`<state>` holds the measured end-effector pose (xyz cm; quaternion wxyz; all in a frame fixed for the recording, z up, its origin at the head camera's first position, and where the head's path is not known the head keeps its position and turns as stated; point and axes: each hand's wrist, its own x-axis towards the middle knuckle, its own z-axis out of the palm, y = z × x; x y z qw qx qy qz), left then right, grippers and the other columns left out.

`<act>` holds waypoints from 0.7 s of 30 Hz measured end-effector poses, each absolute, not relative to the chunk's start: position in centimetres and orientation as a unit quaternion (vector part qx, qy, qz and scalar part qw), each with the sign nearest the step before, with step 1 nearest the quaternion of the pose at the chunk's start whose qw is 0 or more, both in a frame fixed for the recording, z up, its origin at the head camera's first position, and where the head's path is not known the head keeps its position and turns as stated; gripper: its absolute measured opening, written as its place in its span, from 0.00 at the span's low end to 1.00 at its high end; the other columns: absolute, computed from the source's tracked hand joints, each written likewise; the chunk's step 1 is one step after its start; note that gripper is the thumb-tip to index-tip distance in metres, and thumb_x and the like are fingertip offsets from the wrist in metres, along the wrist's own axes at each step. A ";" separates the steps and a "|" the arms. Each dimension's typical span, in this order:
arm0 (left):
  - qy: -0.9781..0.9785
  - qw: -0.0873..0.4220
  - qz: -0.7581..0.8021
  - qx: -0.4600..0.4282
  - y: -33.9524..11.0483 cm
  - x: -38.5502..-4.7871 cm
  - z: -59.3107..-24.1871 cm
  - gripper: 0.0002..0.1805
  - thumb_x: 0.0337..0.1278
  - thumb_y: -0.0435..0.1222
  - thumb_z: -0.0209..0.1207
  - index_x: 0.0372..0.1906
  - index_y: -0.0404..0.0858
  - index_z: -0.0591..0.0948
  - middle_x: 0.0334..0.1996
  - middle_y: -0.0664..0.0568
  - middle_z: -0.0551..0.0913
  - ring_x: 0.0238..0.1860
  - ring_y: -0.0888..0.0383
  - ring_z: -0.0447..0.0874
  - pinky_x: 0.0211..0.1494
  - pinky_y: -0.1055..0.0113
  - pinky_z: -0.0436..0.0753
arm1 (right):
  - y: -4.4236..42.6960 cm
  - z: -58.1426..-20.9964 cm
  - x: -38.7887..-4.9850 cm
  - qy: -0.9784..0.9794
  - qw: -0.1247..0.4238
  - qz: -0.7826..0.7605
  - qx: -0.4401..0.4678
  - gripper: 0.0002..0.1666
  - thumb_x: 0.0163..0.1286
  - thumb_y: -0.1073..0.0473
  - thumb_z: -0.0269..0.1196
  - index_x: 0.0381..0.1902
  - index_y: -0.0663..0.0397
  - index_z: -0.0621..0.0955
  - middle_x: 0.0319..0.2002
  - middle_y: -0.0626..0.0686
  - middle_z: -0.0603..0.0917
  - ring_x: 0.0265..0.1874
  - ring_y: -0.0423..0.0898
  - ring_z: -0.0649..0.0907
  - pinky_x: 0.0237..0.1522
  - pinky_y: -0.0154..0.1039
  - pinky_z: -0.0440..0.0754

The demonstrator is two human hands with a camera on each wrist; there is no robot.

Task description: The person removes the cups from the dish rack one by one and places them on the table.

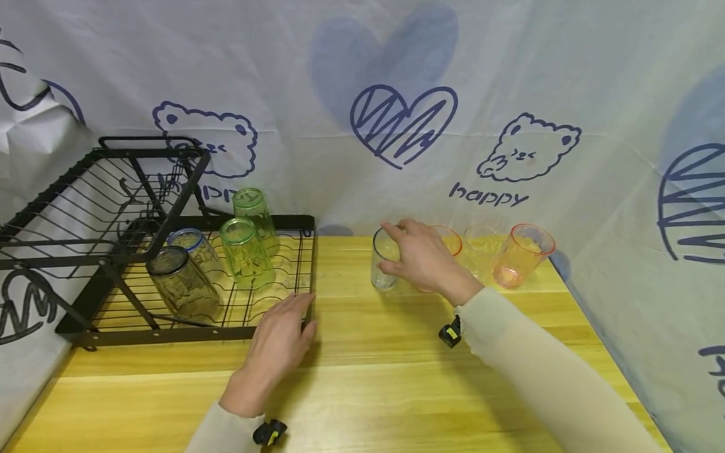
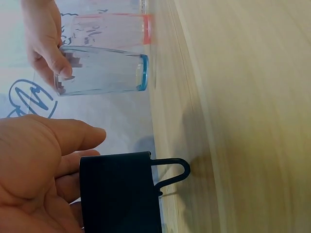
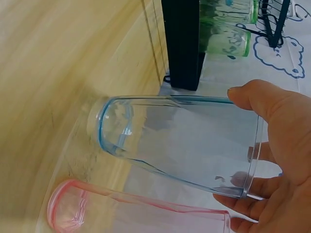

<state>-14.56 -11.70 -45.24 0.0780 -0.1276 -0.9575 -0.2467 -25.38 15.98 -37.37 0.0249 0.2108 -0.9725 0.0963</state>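
Note:
My right hand (image 1: 421,255) grips the rim of a clear glass with a bluish base (image 1: 383,267), which stands upright on the table. In the right wrist view the thumb and fingers lie on either side of this clear glass (image 3: 184,141). Beside it stands a pink glass (image 3: 146,208), partly behind the hand in the head view. My left hand (image 1: 280,336) rests at the right front corner of the black dish rack (image 1: 170,335), its fingers loosely extended along the rack's edge (image 2: 119,194).
On the rack stand two green glasses (image 1: 246,251) (image 1: 255,217), a dark glass (image 1: 184,286) and a blue-rimmed glass (image 1: 198,248). Right of my right hand are a clear glass (image 1: 481,248) and a red-rimmed glass (image 1: 518,258). A printed cloth (image 1: 283,157) hangs behind the table.

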 end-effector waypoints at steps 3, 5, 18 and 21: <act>-0.959 0.070 -0.247 -0.122 -11.7 -14.5 -45.2 0.29 0.69 0.35 0.67 0.71 0.32 0.77 0.69 0.36 0.79 0.74 0.36 0.73 0.78 0.40 0.70 | 15.9 -37.6 -25.7 -0.973 0.019 0.086 0.212 0.50 0.70 0.36 0.67 0.82 0.49 0.66 0.73 0.64 0.74 0.73 0.63 0.73 0.80 0.66 0.60; -0.959 0.066 -0.247 -0.120 -11.8 -14.5 -45.2 0.29 0.70 0.35 0.66 0.72 0.32 0.76 0.70 0.36 0.79 0.74 0.36 0.73 0.78 0.40 0.70 | 15.8 -37.8 -25.9 -0.974 0.012 0.084 0.211 0.50 0.70 0.36 0.67 0.82 0.49 0.66 0.73 0.63 0.74 0.73 0.62 0.73 0.81 0.67 0.55; -0.957 0.078 -0.250 -0.127 -11.8 -14.5 -45.2 0.28 0.69 0.34 0.66 0.70 0.31 0.78 0.69 0.37 0.80 0.73 0.35 0.74 0.77 0.40 0.71 | 15.9 -38.2 -27.1 -0.976 -0.004 0.080 0.200 0.48 0.70 0.38 0.64 0.82 0.48 0.66 0.73 0.64 0.73 0.75 0.63 0.71 0.83 0.64 0.50; -0.957 0.078 -0.251 -0.127 -11.8 -14.6 -45.2 0.28 0.69 0.34 0.66 0.70 0.31 0.78 0.69 0.37 0.80 0.73 0.35 0.74 0.77 0.40 0.71 | 15.9 -38.1 -27.2 -0.977 -0.004 0.077 0.201 0.48 0.69 0.38 0.64 0.82 0.48 0.66 0.73 0.64 0.74 0.75 0.63 0.72 0.83 0.64 0.51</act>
